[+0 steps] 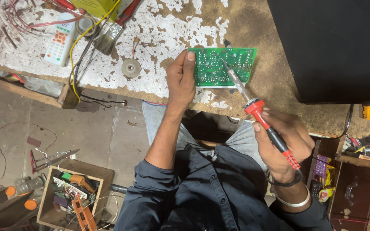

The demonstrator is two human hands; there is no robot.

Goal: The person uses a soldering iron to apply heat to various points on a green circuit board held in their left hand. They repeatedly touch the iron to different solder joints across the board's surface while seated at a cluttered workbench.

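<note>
On the worn bench [253, 21], a green circuit board [223, 67] lies flat, its left edge pinned by the left hand [181, 77], fingers closed on it. Right hand [285, 139] grips a red-handled soldering iron [260, 112], shaft angled up-left, tip touching the board's middle.

Glossy green circuit board [223, 66], red plastic-handled metal-tipped soldering iron [260, 113], rough flaking workbench [159, 30]
</note>
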